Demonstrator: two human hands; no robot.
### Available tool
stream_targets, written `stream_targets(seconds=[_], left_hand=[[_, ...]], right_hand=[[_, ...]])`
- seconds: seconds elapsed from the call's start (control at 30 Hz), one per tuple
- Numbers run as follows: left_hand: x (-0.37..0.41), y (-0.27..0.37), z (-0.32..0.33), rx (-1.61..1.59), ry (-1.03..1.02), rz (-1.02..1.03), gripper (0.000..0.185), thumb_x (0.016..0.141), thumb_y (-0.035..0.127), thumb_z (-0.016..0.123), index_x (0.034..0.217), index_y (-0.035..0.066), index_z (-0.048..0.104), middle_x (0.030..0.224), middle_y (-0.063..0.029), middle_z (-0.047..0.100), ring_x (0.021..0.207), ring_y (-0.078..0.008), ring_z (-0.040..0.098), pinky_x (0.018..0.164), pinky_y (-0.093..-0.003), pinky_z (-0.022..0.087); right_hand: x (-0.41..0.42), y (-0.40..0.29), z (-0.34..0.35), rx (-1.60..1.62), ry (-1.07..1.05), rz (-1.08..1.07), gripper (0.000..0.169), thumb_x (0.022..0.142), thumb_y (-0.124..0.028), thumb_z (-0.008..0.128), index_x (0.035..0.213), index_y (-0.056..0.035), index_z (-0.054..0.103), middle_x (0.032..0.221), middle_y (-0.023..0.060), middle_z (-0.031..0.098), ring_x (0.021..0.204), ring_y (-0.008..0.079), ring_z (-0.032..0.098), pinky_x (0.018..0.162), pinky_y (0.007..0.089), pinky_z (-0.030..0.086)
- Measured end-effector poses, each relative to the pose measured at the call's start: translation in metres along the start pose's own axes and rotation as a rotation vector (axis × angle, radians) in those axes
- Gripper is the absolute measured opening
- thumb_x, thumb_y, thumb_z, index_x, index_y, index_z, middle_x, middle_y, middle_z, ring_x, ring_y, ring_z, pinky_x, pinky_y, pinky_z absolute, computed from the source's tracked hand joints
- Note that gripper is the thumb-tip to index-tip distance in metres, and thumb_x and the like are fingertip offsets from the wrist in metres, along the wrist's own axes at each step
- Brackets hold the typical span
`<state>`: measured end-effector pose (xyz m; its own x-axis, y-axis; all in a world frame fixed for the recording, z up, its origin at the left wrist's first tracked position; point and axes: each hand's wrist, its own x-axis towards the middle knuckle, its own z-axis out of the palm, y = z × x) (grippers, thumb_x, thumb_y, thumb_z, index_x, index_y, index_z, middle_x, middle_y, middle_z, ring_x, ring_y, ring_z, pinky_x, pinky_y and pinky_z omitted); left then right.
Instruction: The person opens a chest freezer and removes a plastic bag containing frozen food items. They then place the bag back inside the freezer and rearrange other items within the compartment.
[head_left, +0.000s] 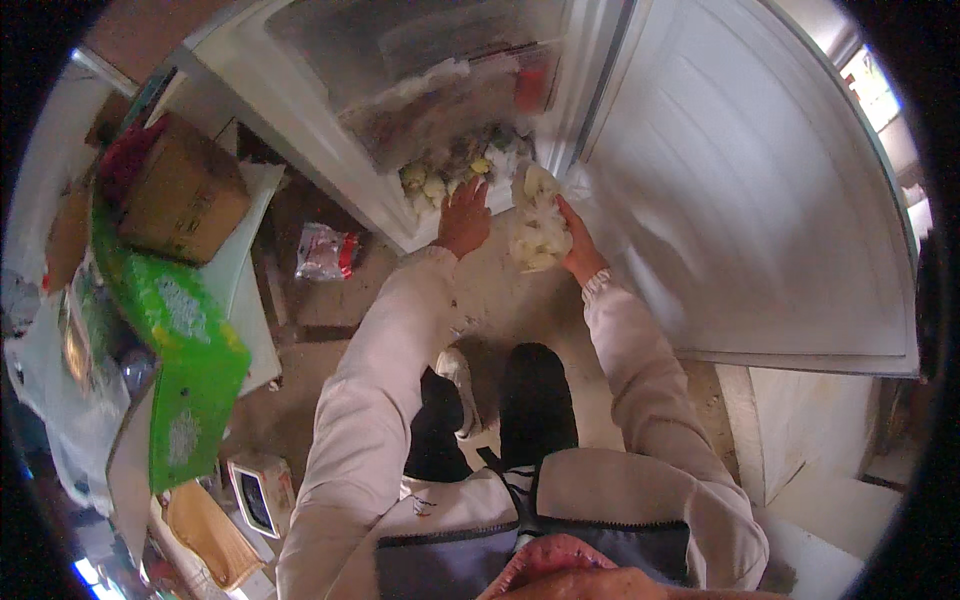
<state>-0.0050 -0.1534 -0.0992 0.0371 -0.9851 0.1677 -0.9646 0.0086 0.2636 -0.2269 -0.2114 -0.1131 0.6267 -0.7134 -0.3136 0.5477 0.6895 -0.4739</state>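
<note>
Before me stands an upright fridge or freezer with a pale cabinet (337, 142) and its door hanging wide. My left hand (463, 219) reaches to its bottom edge, fingers spread over pale, roundish items (421, 184) that look like produce; whether it touches them I cannot tell. In my right hand (581, 241) is a clear plastic bag (541, 232) of pale yellowish food, held just outside the cabinet. A small yellow item (480, 165) lies just beyond the left fingertips. Behind it the interior is blurred, with a red patch at the right.
The white door (750, 187) stands out at the right. On the left are a cardboard box (187, 195), a green printed carton (187, 420) and a red-and-clear plastic packet (327, 252). A small white box (261, 491) sits lower left. My shoes are on the brown floor (480, 300).
</note>
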Motion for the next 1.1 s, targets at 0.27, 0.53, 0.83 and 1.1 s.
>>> stream_targets(seconds=[0.27,0.53,0.83,1.1], left_hand=[[0.104,-0.086,0.016,0.146,0.043,0.194,0.044,0.089,0.016,0.046,0.132,0.006,0.047,0.14,-0.0141,0.042,0.13,-0.0308,0.038,0.104,-0.0448,0.034],[0.115,-0.109,0.048,0.173,0.096,0.041,0.046,0.087,0.013,0.046,0.133,0.009,0.046,0.131,-0.0222,0.05,0.114,-0.0376,0.054,0.097,-0.0518,0.043],[0.107,-0.101,0.009,0.129,0.089,0.024,0.038,0.08,0.004,0.054,0.117,0.007,0.057,0.109,-0.0162,0.062,0.099,-0.0331,0.061,0.083,-0.0451,0.049],[0.11,-0.161,0.065,0.101,0.275,0.268,0.029,0.079,0.006,0.054,0.107,0.003,0.06,0.107,-0.0199,0.06,0.099,-0.0368,0.059,0.083,-0.0442,0.048]], right_hand=[[0.029,0.015,-0.011,-0.075,0.118,-0.128,0.049,0.09,-0.038,0.06,0.127,-0.0068,0.052,0.119,0.0084,0.06,0.106,0.0225,0.06,0.091,0.0378,0.05],[0.063,0.006,-0.041,-0.105,0.074,-0.173,0.045,0.093,-0.037,0.055,0.128,-0.0083,0.052,0.12,0.0072,0.059,0.106,0.0216,0.059,0.089,0.038,0.05],[0.186,-0.016,0.005,-0.154,-0.079,-0.144,0.04,0.098,-0.031,0.047,0.127,-0.0046,0.051,0.121,0.009,0.059,0.106,0.0223,0.059,0.092,0.0367,0.048],[0.266,-0.031,0.028,-0.333,0.256,-0.257,0.034,0.094,-0.024,0.05,0.122,-0.0039,0.055,0.121,0.0128,0.059,0.107,0.0268,0.059,0.091,0.0359,0.048]])
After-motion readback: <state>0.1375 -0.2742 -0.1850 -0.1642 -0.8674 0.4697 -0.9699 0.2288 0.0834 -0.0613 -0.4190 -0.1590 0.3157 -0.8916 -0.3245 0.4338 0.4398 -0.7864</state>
